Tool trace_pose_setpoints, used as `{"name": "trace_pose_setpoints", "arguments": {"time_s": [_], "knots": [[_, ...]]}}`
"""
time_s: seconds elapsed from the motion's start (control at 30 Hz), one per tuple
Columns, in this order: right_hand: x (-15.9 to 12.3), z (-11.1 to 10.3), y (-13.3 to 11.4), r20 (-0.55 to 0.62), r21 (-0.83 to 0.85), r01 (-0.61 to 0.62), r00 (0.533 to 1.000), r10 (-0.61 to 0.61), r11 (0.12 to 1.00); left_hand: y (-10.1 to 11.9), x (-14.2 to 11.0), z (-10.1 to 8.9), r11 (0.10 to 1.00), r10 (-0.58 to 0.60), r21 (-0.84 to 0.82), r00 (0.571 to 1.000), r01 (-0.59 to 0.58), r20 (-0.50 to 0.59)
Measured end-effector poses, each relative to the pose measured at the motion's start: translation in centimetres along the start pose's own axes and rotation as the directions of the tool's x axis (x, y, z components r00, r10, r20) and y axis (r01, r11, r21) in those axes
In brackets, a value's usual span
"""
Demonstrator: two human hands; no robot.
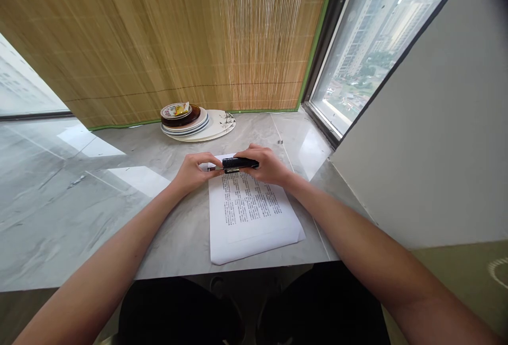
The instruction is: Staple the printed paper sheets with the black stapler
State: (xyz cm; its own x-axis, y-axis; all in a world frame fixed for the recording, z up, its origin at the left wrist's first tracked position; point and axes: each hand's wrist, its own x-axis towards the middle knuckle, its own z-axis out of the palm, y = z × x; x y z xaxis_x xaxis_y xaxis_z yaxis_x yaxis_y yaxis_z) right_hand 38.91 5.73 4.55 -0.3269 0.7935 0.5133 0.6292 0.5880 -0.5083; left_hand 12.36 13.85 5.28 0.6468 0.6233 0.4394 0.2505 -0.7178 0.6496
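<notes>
Closest to me are the person's dark-clad legs point(174, 313), tucked under the edge of a grey marble-patterned counter point(178, 252). Both bare forearms come in over that edge and meet above a printed paper point(257, 236), which lies on the counter with its near right corner bent. The right hand point(269, 165) has its fingers and thumb wrapped round a black stapler point(240, 163), held above the paper's far end. The left hand point(194, 171) is narrowed to a pinch of thumb and forefinger at the stapler's left end, on a slim piece jutting out there; I cannot tell what that piece is. Hands and stapler hide the top of the printed page.

Beyond the left hand, well apart from the paper, a stack of plates point(202, 124) sits on a white oval platter point(222, 123), with a brown plate point(196, 116) near the top and a yellow packet point(182, 109) on the uppermost small dish point(169, 110). A bamboo blind point(159, 43) hangs behind. To the right, a small metallic bit point(280, 142) lies near a window point(357, 54), and a plain wall point(444, 123) closes in that side.
</notes>
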Motion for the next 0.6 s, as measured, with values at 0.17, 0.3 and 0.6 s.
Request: {"name": "trace_pose_setpoints", "arguments": {"time_s": [0.17, 0.3, 0.6], "knots": [[0.01, -0.04, -0.04, -0.001, 0.014, -0.019, 1.000, 0.019, 1.000, 0.40, 0.16, 0.05, 1.000, 0.014, -0.011, 1.000, -0.014, 0.002], [-0.01, -0.11, 0.05, -0.019, 0.042, -0.002, 1.000, 0.003, 0.999, 0.57, 0.19, 0.07, 0.999, 0.039, -0.001, 0.999, -0.039, 0.022], [-0.08, -0.26, 0.09, -0.058, 0.136, -0.070, 0.995, 0.079, 0.988, 0.71, 0.13, 0.08, 0.998, 0.061, 0.027, 0.998, -0.061, 0.006]]}}
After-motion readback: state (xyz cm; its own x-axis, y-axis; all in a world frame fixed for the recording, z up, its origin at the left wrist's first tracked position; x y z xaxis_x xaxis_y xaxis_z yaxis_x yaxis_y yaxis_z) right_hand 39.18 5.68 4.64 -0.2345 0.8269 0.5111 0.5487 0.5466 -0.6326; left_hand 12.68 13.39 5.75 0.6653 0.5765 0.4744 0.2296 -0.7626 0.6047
